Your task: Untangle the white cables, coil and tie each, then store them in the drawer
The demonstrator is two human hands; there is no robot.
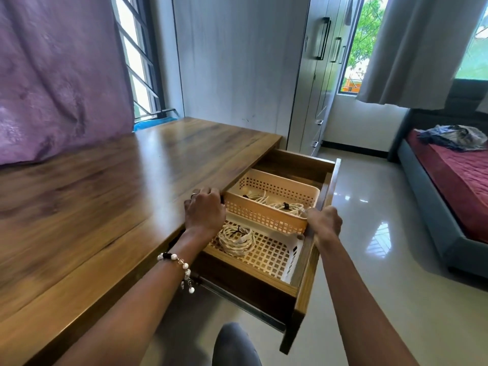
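The wooden drawer (pixel 307 270) stands pulled out from the desk (pixel 105 196). A peach perforated basket (pixel 264 213) sits across it, with two coiled white cables (pixel 286 206) inside, tied with black ties. My left hand (pixel 204 213) grips the basket's left end and my right hand (pixel 324 223) grips its right corner. Under and in front of it lies a white lattice basket (pixel 272 256) with one coiled, tied white cable (pixel 235 241). Whether the peach basket rests on the white one or is lifted is unclear.
A purple curtain (pixel 60 75) hangs over the desk's left. Grey wardrobe doors (pixel 317 75) stand behind the drawer. A bed (pixel 454 186) with a red cover is at the right across shiny tiled floor (pixel 375 233). My knee (pixel 235 344) is below the drawer.
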